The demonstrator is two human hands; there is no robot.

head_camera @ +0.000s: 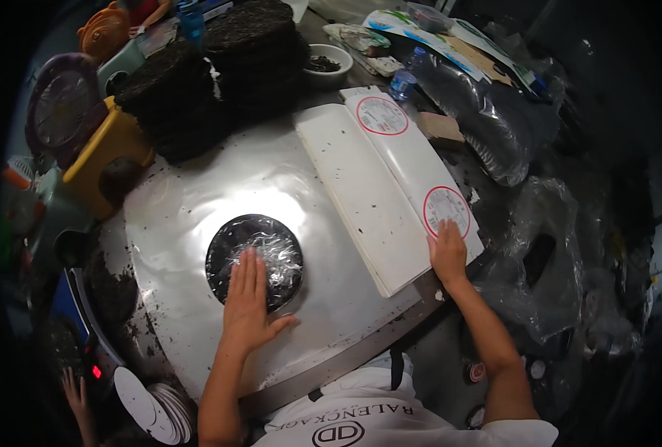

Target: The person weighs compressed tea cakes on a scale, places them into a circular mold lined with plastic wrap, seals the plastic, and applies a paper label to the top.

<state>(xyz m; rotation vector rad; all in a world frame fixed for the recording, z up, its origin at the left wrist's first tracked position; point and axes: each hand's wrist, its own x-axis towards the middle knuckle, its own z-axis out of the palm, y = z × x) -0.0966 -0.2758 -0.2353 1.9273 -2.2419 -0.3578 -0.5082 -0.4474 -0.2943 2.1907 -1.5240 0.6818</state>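
Note:
A round dark disc (286,251) wrapped in clear, shiny film lies on a sheet of smooth metal (186,234) in front of me. My left hand (247,304) rests flat over its near left part, thumb spread, holding nothing. To the right is a stack of white sheets (359,207). Along its right side runs a glossy white strip (406,159) with two red-ringed round labels, an upper label (382,115) and a lower label (446,212), both bearing print. My right hand (448,254) touches the lower label with its fingertips; its fingers are extended.
Stacks of dark pressed discs (253,50) stand at the back, beside a white bowl (331,61) of dark leaf-like pieces. Further right are a plastic bottle (403,75), a small block (441,127) and clear plastic bags (543,268). Another person's hand (74,388) shows near white paper discs (152,408).

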